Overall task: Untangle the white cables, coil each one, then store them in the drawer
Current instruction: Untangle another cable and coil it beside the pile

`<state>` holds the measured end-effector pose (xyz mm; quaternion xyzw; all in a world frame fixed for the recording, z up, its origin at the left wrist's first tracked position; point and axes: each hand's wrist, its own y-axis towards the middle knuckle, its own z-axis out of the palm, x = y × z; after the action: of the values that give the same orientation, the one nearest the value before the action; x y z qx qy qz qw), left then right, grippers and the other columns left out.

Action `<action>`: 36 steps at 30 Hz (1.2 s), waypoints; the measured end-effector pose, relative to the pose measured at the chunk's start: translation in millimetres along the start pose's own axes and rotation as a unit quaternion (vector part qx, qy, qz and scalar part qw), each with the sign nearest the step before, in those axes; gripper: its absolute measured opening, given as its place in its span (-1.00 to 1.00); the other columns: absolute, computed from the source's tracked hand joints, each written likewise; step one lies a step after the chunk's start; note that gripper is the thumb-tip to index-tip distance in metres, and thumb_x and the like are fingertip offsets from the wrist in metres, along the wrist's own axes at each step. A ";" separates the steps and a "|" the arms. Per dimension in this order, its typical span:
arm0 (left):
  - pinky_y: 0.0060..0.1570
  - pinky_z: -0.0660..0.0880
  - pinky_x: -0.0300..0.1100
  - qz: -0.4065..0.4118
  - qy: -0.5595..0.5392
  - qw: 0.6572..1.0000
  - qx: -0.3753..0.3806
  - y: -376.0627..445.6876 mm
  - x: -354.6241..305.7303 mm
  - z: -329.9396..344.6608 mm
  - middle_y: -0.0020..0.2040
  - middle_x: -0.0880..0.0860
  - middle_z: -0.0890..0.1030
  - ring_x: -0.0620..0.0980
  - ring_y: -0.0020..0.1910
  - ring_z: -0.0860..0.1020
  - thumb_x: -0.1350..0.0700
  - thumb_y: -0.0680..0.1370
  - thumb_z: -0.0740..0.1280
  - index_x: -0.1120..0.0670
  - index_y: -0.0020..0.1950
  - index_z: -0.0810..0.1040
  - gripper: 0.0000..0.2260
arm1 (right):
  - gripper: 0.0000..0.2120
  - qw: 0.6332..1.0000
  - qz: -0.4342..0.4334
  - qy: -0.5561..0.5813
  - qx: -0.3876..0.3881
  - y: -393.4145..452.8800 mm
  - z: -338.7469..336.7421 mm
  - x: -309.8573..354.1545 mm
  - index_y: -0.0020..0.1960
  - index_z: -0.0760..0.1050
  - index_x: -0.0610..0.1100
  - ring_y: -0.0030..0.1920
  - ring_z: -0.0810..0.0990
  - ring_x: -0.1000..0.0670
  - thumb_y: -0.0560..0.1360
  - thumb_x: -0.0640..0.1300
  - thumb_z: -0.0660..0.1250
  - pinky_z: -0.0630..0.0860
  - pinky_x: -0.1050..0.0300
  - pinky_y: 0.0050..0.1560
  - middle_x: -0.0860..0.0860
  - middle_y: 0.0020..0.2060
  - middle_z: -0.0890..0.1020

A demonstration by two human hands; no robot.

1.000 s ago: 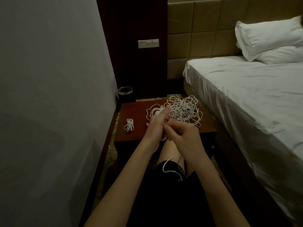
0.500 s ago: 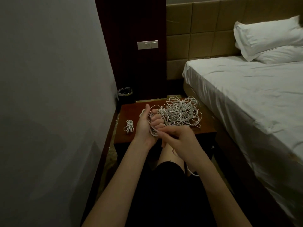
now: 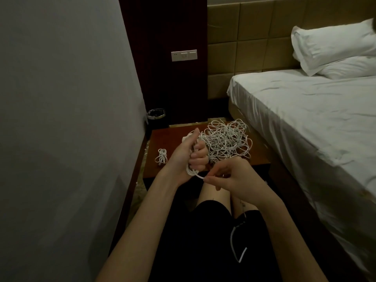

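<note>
Wall side: small black bin (image 3: 156,116) on the floor at the far left, beyond the bedside table (image 3: 162,167).
Finished coil (image 3: 161,156): lying alone on the table's left part, well apart from the pile, not yet stored.
Drawer: not visible from here; cannot tell where it sits or whether it stands open.
Left hand (image 3: 188,153): raised over the table's near edge, fingers curled round a half-made coil (image 3: 192,169), loops showing below the palm and above the thumb.
Tangled pile (image 3: 225,142): heaped on the table's right part, just beyond and touching the left hand's knuckles.
Right hand (image 3: 230,178): just below and right of the left, thumb and forefinger pinching the cable where it leaves the coil.
Loose tail (image 3: 237,243): trailing down across the dark shorts on the lap.
Bed (image 3: 305,123): alongside on the right, pillows at its head.
Risk, snag: tail likely to catch on the lap or knot if wound fast without being fed through the pinch.
Risk, slip: loops liable to spring off the left hand if the curl slackens before the end is wrapped.
Risk, drag: pile so close that a strand could be pulled into the wrap.
Change since earlier frame: right hand lower and nearer the body, with the pinch under the coil rather than beside the left fingers; more tail showing on the lap.
</note>
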<state>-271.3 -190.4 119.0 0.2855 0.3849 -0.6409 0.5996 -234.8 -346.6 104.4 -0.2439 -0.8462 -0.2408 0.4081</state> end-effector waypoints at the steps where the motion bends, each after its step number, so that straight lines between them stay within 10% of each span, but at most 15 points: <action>1: -0.66 0.13 -0.39 0.002 0.044 0.999 -0.016 1.1 2.9 3.7 -0.57 -0.08 0.24 -0.20 -0.65 0.22 -0.13 0.61 0.15 0.03 -0.40 0.27 -0.58 | -0.94 1.000 -0.002 -0.027 -0.001 0.7 2.1 -0.1 -0.20 0.67 -0.09 -0.37 0.56 0.17 0.45 -0.14 0.47 0.50 0.23 -0.22 0.03 -0.42 0.64; 11: -0.17 0.53 -0.08 -0.030 0.330 0.943 -0.021 -4.6 12.9 11.0 -0.33 0.04 0.60 0.03 -0.32 0.60 -0.16 0.61 0.20 0.03 -0.41 0.52 -0.55 | -0.77 0.987 0.034 -0.123 -0.099 2.3 3.2 -14.0 -0.22 0.51 -0.16 -0.36 0.47 0.12 0.39 -0.07 0.52 0.35 0.32 -0.31 0.06 -0.37 0.54; 14: -0.35 0.53 -0.18 -0.043 0.344 0.938 -0.005 -8.0 13.1 8.7 -0.36 0.04 0.61 -0.01 -0.43 0.59 -0.10 0.63 0.19 0.09 -0.20 0.51 -0.66 | -0.91 0.997 0.040 0.017 -0.065 1.8 -3.8 -18.8 -0.16 0.57 -0.21 -0.26 0.62 0.00 0.45 -0.19 0.46 0.54 0.11 -0.18 -0.08 -0.29 0.65; 17: -0.52 0.35 -0.31 -0.034 0.351 0.936 0.006 -8.2 12.1 5.6 -0.35 0.07 0.55 -0.11 -0.55 0.38 -0.05 0.65 0.17 0.13 -0.14 0.48 -0.69 | -0.93 0.987 0.029 0.150 -0.045 -2.3 -16.1 -16.9 -0.03 0.58 -0.27 -0.18 0.67 0.07 0.49 -0.29 0.38 0.50 0.34 -0.24 -0.04 -0.20 0.70; 24: -0.57 0.16 -0.32 -0.044 0.340 0.939 -0.004 -4.6 12.3 0.5 -0.43 -0.02 0.22 -0.13 -0.54 0.16 -0.12 0.61 0.22 0.05 -0.13 0.42 -0.73 | -0.83 0.990 0.029 0.121 -0.066 -3.5 -18.3 -17.7 0.09 0.60 -0.11 -0.06 0.67 0.07 0.49 -0.19 0.40 0.59 0.15 0.00 0.00 -0.10 0.70; 36: -0.55 0.30 -0.35 -0.055 0.361 0.927 0.085 -9.3 12.9 3.4 -0.43 0.05 0.49 -0.10 -0.53 0.38 0.00 0.62 0.25 0.14 -0.07 0.52 -0.78 | -0.71 0.979 0.043 0.199 0.006 -10.9 -19.5 -0.4 0.21 0.48 -0.09 -0.44 0.47 0.22 0.53 -0.31 0.32 0.36 0.41 -0.43 0.01 -0.31 0.61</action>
<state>-281.7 -200.5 111.6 0.5255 0.5345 -0.5568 0.3580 -230.1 -366.8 112.6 -0.2250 -0.7383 -0.2618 0.5795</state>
